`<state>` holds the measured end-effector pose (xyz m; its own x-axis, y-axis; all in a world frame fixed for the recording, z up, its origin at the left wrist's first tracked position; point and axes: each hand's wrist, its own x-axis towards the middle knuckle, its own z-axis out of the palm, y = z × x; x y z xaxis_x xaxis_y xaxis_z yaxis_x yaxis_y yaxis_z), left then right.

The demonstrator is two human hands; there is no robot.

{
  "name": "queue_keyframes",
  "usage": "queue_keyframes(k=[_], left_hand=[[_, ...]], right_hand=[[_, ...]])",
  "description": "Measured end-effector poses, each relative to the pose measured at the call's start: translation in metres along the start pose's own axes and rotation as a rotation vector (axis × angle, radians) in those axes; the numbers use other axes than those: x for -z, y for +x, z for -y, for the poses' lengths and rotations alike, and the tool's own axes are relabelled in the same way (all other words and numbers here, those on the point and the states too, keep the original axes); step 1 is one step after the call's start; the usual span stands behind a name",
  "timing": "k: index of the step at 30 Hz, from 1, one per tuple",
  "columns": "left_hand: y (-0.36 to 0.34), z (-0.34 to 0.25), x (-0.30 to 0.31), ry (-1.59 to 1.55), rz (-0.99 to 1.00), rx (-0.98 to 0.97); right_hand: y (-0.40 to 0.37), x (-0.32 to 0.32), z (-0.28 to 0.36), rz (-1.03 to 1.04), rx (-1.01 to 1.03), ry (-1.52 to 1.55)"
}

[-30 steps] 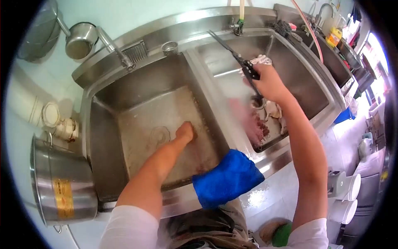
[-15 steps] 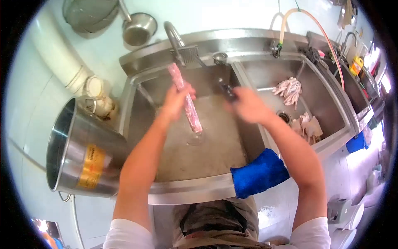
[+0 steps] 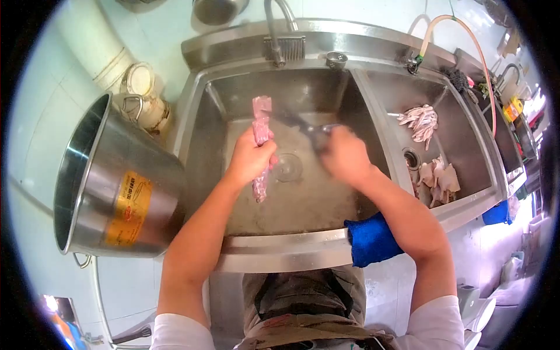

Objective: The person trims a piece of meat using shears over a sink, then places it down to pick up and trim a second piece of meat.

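Note:
A long strip of pink raw meat stands out above and below my left hand, whose fingers are wrapped round its middle. Near its top end the strip looks notched or folded. My right hand, smeared by motion, is closed on the dark handles of what look like scissors. Their blurred blades point left toward the meat's upper part. Both hands are over the large left basin of a steel sink, which has a cloudy bottom and a round drain.
In the right basin lie a bundle of pale meat strips and several pale raw pieces. A blue cloth hangs over the front rim. A tall steel pot stands at left. The tap and hose rise behind.
My view has shifted, so the sink sits higher. The meat strip is turned more upright and gripped nearer its middle. The scissors have swung to point left toward it.

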<state>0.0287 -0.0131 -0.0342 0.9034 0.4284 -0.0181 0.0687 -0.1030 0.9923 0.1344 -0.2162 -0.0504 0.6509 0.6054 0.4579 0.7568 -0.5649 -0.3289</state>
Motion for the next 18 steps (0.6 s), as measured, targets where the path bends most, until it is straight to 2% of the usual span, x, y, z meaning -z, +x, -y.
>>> queue_keyframes(k=[5, 8, 11, 18], left_hand=[[-0.009, -0.022, -0.011, -0.05, 0.053, 0.088], [-0.012, -0.027, -0.016, -0.032, 0.022, 0.073], [-0.014, -0.03, -0.013, 0.034, 0.07, 0.158], [-0.022, -0.036, -0.009, -0.023, 0.083, 0.121]], right_hand=[[0.005, 0.002, -0.007, -0.18, 0.198, -0.042], [0.004, 0.003, -0.009, -0.175, 0.217, -0.085], [0.003, 0.004, -0.009, -0.151, 0.17, -0.105], [0.003, 0.002, -0.009, -0.1, 0.139, -0.173]])
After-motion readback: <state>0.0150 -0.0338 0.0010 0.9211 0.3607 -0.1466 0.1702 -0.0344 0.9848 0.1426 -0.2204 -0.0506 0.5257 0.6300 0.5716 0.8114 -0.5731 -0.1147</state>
